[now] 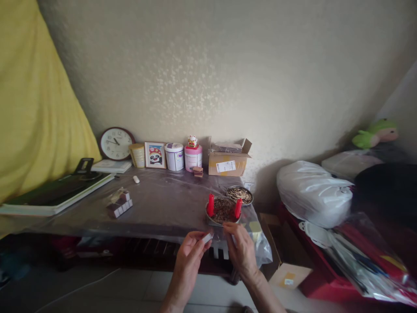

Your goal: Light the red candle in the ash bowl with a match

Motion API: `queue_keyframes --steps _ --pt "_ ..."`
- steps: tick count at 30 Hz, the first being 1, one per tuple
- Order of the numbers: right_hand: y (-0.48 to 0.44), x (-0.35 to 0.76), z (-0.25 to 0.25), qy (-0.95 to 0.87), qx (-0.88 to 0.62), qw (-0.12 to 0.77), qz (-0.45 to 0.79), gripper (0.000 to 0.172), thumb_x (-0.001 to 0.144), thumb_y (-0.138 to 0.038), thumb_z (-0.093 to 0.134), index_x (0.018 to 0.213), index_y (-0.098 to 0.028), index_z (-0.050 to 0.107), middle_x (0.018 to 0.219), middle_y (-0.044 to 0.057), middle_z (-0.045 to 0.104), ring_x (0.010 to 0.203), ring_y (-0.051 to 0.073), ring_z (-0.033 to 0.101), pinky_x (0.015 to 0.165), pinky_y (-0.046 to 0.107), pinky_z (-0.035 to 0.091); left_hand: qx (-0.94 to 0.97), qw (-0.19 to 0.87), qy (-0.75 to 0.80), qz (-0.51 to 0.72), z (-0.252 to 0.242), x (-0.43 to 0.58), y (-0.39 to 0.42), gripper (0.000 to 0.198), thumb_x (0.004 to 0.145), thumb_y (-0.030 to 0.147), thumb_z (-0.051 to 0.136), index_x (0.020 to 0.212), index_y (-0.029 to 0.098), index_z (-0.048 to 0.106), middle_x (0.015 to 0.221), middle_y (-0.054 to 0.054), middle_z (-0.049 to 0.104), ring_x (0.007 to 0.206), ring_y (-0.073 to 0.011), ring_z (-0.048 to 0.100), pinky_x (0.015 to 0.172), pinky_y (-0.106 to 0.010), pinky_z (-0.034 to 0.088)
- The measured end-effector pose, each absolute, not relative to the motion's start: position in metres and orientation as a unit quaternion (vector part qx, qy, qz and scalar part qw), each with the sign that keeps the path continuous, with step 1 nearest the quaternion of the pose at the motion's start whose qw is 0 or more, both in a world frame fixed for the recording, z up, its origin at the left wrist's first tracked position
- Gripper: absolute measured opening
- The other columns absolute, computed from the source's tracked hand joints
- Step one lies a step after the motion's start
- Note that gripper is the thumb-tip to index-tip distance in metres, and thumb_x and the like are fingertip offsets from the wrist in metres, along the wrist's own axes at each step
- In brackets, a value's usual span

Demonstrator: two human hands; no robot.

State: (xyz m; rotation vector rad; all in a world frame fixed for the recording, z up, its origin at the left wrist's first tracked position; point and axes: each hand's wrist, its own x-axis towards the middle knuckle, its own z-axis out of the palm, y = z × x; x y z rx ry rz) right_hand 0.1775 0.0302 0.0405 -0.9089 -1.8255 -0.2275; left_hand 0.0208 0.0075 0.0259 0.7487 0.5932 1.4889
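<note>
My left hand (190, 256) is closed in a pinch on a small white-ended matchbox (207, 237), held just in front of the table's near edge. My right hand (240, 248) is beside it, fingers curled toward the box; what they hold is too small to see. Right behind my hands a round metal dish (223, 211) holds two short red candles (210, 204) standing upright in dark bits. A second dish (239, 194) with pale matchsticks sits behind it.
The plastic-covered table (163, 200) carries a stack of matchboxes (119, 205), a clock (116, 143), a panda picture (155, 155), two tubs (174, 156), a cardboard box (228, 161) and books (55, 193). A white bag (312, 191) and an open carton (283, 265) lie to the right.
</note>
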Motion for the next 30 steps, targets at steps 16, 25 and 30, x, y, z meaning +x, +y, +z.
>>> queue_keyframes --steps 16,25,30 --pt "0.017 0.167 0.048 -0.706 -0.382 0.594 0.057 0.011 0.088 -0.012 0.055 0.088 -0.023 0.058 0.092 0.002 0.067 0.086 0.015 0.065 0.077 0.027 0.052 0.322 0.635 0.258 0.653 0.028 0.02 0.006 0.02 0.076 0.034 0.068 0.089 0.018 0.067 0.088 -0.003 0.07 0.088 -0.0157 0.061 0.086 -0.03 0.045" --pt "-0.004 0.167 0.069 -0.737 -0.334 0.587 -0.03 0.027 0.085 -0.004 0.053 0.102 -0.025 0.056 0.096 0.005 0.067 0.088 0.018 0.065 0.075 0.031 0.053 0.289 0.64 0.27 0.659 0.02 0.022 0.012 0.022 0.068 0.033 0.076 0.08 0.017 0.068 0.079 -0.002 0.071 0.079 -0.0146 0.062 0.081 -0.03 0.047" --pt "0.019 0.17 0.049 -0.778 -0.357 0.512 -0.075 0.018 0.088 -0.009 0.049 0.092 -0.022 0.06 0.085 0.005 0.069 0.078 0.017 0.065 0.071 0.032 0.054 0.314 0.636 0.258 0.656 0.026 0.021 0.006 0.018 0.076 0.034 0.069 0.086 0.018 0.067 0.088 -0.003 0.07 0.087 -0.0152 0.06 0.086 -0.031 0.045"
